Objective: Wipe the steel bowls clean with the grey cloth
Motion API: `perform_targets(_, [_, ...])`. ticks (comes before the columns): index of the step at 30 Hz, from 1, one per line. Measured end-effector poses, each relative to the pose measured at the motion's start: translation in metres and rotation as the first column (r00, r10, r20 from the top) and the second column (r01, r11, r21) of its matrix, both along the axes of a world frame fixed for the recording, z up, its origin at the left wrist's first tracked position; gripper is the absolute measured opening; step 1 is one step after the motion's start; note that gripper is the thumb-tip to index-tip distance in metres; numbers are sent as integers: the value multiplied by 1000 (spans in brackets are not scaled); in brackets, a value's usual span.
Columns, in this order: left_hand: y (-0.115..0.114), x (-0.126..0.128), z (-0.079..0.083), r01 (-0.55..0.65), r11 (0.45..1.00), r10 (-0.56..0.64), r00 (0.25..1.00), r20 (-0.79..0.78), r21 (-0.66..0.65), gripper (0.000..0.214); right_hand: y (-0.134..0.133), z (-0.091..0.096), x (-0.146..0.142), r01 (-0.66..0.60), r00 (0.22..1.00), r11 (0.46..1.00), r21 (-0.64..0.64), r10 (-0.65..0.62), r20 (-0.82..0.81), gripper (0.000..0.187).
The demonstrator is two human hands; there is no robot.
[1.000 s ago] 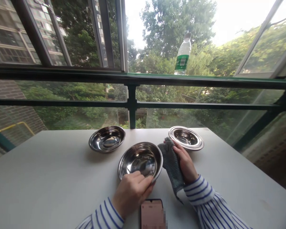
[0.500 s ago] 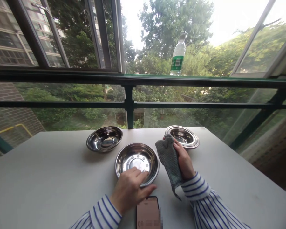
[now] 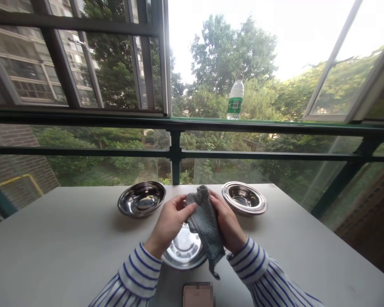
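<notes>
Both my hands hold a grey cloth (image 3: 206, 224) raised above the nearest steel bowl (image 3: 182, 251), which rests on the white table (image 3: 67, 238). My left hand (image 3: 169, 221) pinches the cloth's left edge. My right hand (image 3: 227, 224) grips it from the right, and the cloth hangs down between them. Another steel bowl (image 3: 141, 198) sits behind to the left. A rimmed steel bowl (image 3: 245, 197) sits behind to the right. Both sleeves are white with blue stripes.
A phone (image 3: 197, 295) lies at the table's near edge below the bowl. A plastic water bottle (image 3: 235, 99) stands on the dark railing (image 3: 275, 127) behind the table. Glass panes and open windows lie beyond. The table's right edge drops off near the railing post.
My left hand has left the near bowl's rim and risen to take the cloth. My right hand has brought the cloth leftward over that bowl. The view has tilted upward.
</notes>
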State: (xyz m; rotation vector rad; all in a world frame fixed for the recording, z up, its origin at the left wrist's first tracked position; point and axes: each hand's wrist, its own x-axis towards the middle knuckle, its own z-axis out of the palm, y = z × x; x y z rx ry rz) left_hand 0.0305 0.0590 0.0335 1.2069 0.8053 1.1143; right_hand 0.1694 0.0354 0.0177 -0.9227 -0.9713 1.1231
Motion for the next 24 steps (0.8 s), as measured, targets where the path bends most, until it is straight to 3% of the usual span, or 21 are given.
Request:
perform_targets(4, [14, -2, 13, -99, 995, 101, 986, 133, -19, 24, 8, 15, 5, -111, 992, 990, -91, 116, 57, 62])
perform_targets(7, [21, -5, 19, -150, 988, 152, 972, 177, -22, 24, 9, 19, 7, -150, 967, 988, -38, 155, 204, 76])
perform_targets(12, [21, -6, 22, -187, 982, 180, 965, 188, 20, 26, 6, 12, -1, -228, 839, 974, -10, 201, 506, 87])
perform_targets(15, [19, -6, 23, -227, 972, 217, 965, 148, 54, 26, 5, 11, -7, -276, 795, 960, 45, 202, 572, 76])
perform_targets(19, [22, -10, 26, -298, 952, 285, 943, 170, 62, 27, 6, 14, -9, -290, 756, 947, 141, 136, 640, 44])
perform_targets(24, [29, -19, 27, -260, 965, 257, 947, 194, -6, 29, 11, 23, 3, -202, 781, 959, 199, 35, 624, 27])
